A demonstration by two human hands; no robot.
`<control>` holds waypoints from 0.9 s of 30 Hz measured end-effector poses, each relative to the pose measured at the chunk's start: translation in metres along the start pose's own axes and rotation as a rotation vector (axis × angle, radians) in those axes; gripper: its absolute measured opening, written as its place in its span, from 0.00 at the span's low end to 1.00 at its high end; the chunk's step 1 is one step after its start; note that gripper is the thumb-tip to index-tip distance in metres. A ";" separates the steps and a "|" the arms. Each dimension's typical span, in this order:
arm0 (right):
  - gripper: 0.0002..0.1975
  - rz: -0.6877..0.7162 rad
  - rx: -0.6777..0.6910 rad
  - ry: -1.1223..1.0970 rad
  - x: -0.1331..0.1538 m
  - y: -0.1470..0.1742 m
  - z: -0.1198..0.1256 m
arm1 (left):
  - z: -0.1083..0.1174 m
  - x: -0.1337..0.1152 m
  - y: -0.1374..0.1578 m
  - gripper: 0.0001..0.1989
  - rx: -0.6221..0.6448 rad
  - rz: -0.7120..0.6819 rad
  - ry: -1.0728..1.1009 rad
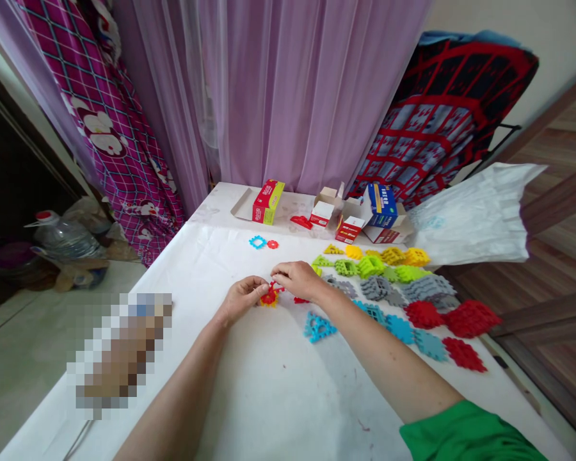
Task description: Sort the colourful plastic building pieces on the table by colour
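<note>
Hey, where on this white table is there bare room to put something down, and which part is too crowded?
Bare table lies in front, between the two forearms below the blue triangle piece. Another patch sits left of the left hand, below the blue and red pieces. Crowded: right of the right hand, with coloured piece piles, and the boxes at the far edge.

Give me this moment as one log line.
left hand: grips red-yellow piece | right hand: pinches same piece | blue triangle: nearby

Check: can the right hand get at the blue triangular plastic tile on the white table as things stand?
Probably yes. The right hand lies just beyond the blue triangular plastic tile, with only bare white table between them, though it is pinching a red and yellow plastic piece with the left hand.
</note>
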State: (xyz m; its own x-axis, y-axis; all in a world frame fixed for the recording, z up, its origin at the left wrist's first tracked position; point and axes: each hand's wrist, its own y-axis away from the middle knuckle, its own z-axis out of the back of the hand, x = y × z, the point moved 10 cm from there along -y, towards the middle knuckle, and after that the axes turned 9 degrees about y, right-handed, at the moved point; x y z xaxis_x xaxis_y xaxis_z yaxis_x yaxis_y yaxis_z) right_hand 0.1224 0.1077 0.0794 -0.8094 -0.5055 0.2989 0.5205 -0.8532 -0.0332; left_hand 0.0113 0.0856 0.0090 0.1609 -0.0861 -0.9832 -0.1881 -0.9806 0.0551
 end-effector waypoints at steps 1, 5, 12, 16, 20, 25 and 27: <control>0.11 -0.009 -0.003 -0.014 -0.001 0.001 0.000 | -0.001 0.000 0.000 0.21 0.005 0.000 0.001; 0.10 -0.024 -0.015 -0.119 -0.005 0.003 0.003 | -0.006 -0.002 0.003 0.20 0.027 0.010 -0.017; 0.13 0.059 0.045 0.057 0.012 0.010 0.007 | -0.003 -0.005 0.004 0.21 0.035 0.027 -0.023; 0.18 0.123 0.121 0.346 0.027 0.018 0.005 | -0.005 -0.001 0.003 0.23 0.044 0.051 -0.051; 0.17 0.072 0.143 0.416 0.009 0.022 0.011 | -0.002 -0.003 0.003 0.25 0.016 0.008 -0.048; 0.21 -0.059 0.221 0.404 -0.044 0.038 0.021 | 0.051 -0.017 0.007 0.24 -0.375 -0.160 0.080; 0.20 -0.057 0.259 0.389 -0.055 0.047 0.018 | 0.064 -0.018 0.008 0.23 -0.454 -0.183 0.102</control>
State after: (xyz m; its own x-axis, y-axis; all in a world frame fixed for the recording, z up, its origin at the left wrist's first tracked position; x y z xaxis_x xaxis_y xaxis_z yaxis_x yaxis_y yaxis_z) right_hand 0.1959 0.0976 0.0788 -0.8544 -0.5121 -0.0882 0.4833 -0.8455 0.2270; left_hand -0.0546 0.0907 0.0158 0.2503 0.0996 -0.9630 0.2887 -0.9571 -0.0239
